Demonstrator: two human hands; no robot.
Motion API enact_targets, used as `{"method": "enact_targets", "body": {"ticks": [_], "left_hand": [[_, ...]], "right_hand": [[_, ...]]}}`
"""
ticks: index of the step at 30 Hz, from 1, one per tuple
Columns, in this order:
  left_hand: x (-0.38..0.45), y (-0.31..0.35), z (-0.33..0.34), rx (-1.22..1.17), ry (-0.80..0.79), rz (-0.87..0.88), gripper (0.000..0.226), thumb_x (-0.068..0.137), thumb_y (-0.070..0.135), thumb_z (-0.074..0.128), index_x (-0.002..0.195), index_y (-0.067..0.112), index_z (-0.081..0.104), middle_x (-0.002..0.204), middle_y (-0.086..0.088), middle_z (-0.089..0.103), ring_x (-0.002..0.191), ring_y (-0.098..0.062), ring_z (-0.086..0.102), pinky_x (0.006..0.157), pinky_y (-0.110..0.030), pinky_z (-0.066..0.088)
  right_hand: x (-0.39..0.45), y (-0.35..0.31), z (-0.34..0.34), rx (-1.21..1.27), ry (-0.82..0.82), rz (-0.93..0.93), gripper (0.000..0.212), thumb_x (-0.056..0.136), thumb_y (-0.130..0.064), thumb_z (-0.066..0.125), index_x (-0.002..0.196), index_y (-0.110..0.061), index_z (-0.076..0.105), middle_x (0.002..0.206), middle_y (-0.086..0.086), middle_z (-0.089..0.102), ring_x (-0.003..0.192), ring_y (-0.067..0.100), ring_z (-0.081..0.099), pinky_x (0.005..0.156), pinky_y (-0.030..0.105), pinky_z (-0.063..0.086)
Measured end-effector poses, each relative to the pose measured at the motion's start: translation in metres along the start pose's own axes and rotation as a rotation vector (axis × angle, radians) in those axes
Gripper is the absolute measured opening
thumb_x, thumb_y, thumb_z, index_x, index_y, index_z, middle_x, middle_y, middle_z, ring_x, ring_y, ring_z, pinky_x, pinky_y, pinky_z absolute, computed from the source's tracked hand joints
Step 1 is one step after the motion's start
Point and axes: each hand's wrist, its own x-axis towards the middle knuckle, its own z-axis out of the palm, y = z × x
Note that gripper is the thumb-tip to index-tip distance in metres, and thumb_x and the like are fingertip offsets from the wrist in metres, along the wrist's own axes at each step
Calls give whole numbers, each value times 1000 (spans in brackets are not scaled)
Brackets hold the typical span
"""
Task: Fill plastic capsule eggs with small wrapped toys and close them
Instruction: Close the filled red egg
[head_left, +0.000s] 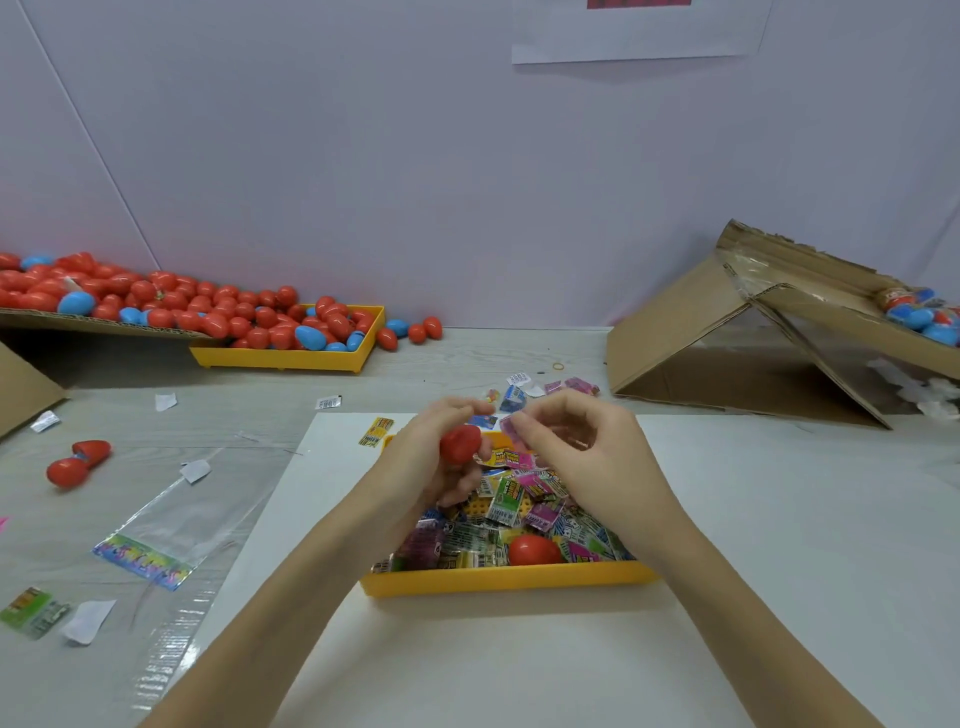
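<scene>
In the middle of the frame: two hands over a yellow plastic tray (511, 578).
Left hand (426, 462) grasps a red plastic egg half (460, 442); right hand (582, 447) pinches a small pink wrapped toy (511, 430).

A red egg half (460, 442) sits gripped in the left hand (431, 457), above the yellow tray (509, 578) heaped with small wrapped toys (519, 512). The right hand (576, 441) pinches a pink wrapped toy (511, 427) beside it. Another red egg (532, 550) lies among the toys near the tray's front wall.

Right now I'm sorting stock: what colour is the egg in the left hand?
Red egg, head view.
</scene>
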Motion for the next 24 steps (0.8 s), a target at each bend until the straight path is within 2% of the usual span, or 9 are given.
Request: {"method": "enact_targets", "body": {"ticks": [2,4,7,10,12,14,18,21,24], "left_hand": [[-1,3,-3,-51,-9,17,23,99,-1,54,121,7,51,75,-12,65,52,-22,47,43,-25,37],[-4,5,-10,6,-44,83,31,95,-8,62,123,4,53,90,-13,74,66,-24,61,58,-26,50],[-9,9,-15,139,-108,204,27,95,12,70,122,14,68,104,-10,78,90,-23,75,78,-24,58],[-11,11,-14,225,-82,267,23,94,29,72,116,29,76,101,-6,79,97,-21,76,88,-21,57],[-11,10,-10,200,-53,303,27,94,24,73,121,30,73,103,-4,79,98,-21,77,91,-26,59],[-12,9,-7,123,-34,348,36,91,21,76,125,26,66,106,-7,77,95,-28,77,88,-32,61],[-15,11,-2,127,-22,348,24,92,36,71,110,20,70,98,-11,78,85,-32,79,78,-29,63],[-15,8,0,136,-6,319,25,94,38,69,108,16,73,96,-10,79,83,-31,79,74,-27,62],[-14,8,1,74,-5,257,30,89,37,75,110,17,77,101,-8,79,87,-32,79,78,-24,61]], "right_hand": [[1,0,-3,62,9,52,15,94,-31,74,92,-16,77,82,-3,76,76,4,69,71,21,54],[2,-1,-5,143,16,98,13,94,-27,75,96,-14,77,80,-2,75,71,3,65,68,20,53],[2,-2,-8,227,10,154,15,92,-25,76,103,-14,77,85,0,77,76,3,66,69,20,53],[2,-4,-10,246,17,170,23,88,-31,76,104,-14,78,87,-2,78,76,1,68,70,18,53],[2,-5,-9,243,27,178,26,86,-35,76,101,-14,79,87,0,79,81,8,72,74,24,56],[2,-6,-9,227,35,168,29,85,-40,75,99,-15,79,82,-2,78,82,12,73,77,28,58],[1,-3,-9,200,66,122,29,86,-40,73,98,-14,78,66,-14,69,63,-4,62,59,9,46],[2,-1,-9,207,93,139,22,91,-38,73,99,-19,79,74,-11,74,67,-3,64,58,10,47],[3,0,-11,204,107,167,16,91,-35,74,100,-23,80,89,-6,79,83,4,72,67,17,55]]}}
